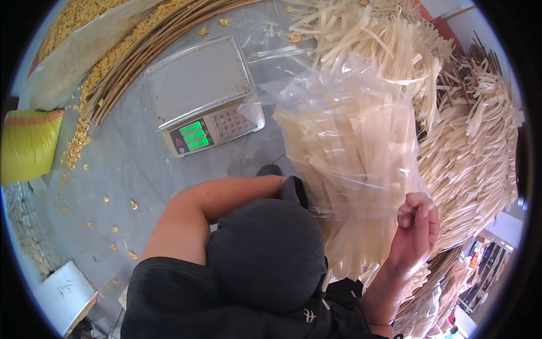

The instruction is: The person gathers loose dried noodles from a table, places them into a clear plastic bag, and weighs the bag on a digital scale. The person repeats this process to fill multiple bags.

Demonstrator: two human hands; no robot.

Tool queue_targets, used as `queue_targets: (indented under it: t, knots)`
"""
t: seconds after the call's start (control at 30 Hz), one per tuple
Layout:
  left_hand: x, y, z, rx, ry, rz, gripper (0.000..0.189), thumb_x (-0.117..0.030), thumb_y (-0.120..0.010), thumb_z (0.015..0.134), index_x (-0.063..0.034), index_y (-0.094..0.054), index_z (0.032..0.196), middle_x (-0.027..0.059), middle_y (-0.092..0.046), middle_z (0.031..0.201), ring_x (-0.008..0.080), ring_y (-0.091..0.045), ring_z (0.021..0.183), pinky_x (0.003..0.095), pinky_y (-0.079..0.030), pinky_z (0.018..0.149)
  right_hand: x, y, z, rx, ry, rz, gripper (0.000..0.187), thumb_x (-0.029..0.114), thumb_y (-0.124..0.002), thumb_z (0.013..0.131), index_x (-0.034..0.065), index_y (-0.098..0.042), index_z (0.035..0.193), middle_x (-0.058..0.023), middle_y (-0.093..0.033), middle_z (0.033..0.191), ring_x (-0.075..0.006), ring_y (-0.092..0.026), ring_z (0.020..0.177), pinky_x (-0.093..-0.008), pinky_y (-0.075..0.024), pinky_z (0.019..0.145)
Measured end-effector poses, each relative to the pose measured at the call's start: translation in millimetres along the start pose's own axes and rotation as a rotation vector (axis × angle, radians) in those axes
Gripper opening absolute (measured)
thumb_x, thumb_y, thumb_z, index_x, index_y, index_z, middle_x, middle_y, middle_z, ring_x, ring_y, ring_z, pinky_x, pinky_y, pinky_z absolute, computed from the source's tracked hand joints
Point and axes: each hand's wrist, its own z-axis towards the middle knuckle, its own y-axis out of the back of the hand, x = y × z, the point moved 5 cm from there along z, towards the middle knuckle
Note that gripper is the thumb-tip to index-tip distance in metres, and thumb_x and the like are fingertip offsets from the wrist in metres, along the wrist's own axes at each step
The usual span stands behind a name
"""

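My right hand (419, 220) pinches the gathered edge of a clear plastic bag (351, 84) at its lower right. Packed lengthwise in the bag are wide, flat, pale strips (372, 135) that look like dried noodles. Their lower ends (351, 250) stick out below the film, towards my body. My left forearm (241, 190) reaches across to the bag's near left side. The left hand itself is hidden behind dark clothing (271, 254), apparently over my bent knee. A digital weighing scale (199, 80) with lit green displays stands left of the bag, its metal pan bare.
Large heaps of similar pale strips (470, 169) rise along the right side. Thin wooden sticks (139, 59) lie bundled at upper left beside yellow flakes (80, 131) on the grey floor (123, 165). A yellow woven sack (31, 144) sits at the far left, above a white box (65, 296).
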Motion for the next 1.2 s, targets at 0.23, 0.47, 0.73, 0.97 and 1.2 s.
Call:
queue_targets:
  t: [0.23,0.47,0.73,0.97,1.2]
  knots:
    - [-87,-24,-65,-0.007,-0.613,-0.047,0.041,-0.012,-0.063,0.088,-0.0039,-0.054,0.128,0.0094,-0.059,0.126,0.0249,-0.057,0.115,0.037,-0.045,0.098,57,-75,26,0.268,0.186,-0.13,0.027,0.018,-0.053,0.098,-0.006,-0.065,0.102,-0.0098,-0.063,0.091,-0.0094,-0.049,0.072,-0.0212,-0.0346,0.062]
    - [-124,8,-139,0.023,-0.807,-0.519,0.041,-0.017,-0.057,0.093,-0.0071,-0.052,0.133,0.0083,-0.057,0.131,0.0259,-0.052,0.123,0.0403,-0.039,0.107,70,-157,55,0.462,0.092,-0.046,0.026,0.023,-0.053,0.099,0.0,-0.065,0.097,-0.009,-0.068,0.088,-0.0085,-0.049,0.069,-0.022,-0.0406,0.067]
    - [-137,83,-198,-0.173,-1.319,-0.662,0.036,-0.019,-0.051,0.093,-0.007,-0.054,0.127,0.0071,-0.06,0.124,0.0235,-0.055,0.116,0.0409,-0.046,0.096,33,-253,77,0.654,0.033,0.003,0.024,0.025,-0.058,0.096,0.0019,-0.065,0.094,-0.006,-0.068,0.087,-0.0079,-0.054,0.073,-0.023,-0.0447,0.072]
    - [-108,153,-203,-0.821,-1.215,-1.05,0.025,-0.009,-0.045,0.093,-0.0012,-0.057,0.114,0.0099,-0.063,0.11,0.023,-0.061,0.101,0.0377,-0.052,0.088,-39,-327,84,0.842,-0.113,0.001,0.028,0.024,-0.06,0.094,0.0005,-0.06,0.11,-0.0075,-0.066,0.102,-0.0135,-0.059,0.09,-0.0279,-0.0465,0.087]
    - [-33,179,-171,-0.998,-0.912,-0.681,0.021,-0.011,-0.049,0.093,-0.0003,-0.06,0.107,0.0096,-0.066,0.099,0.0197,-0.065,0.09,0.0347,-0.056,0.08,-86,-328,71,0.981,-0.159,-0.138,0.041,0.02,-0.063,0.09,0.001,-0.055,0.125,-0.0094,-0.06,0.122,-0.0167,-0.057,0.107,-0.031,-0.0439,0.095]
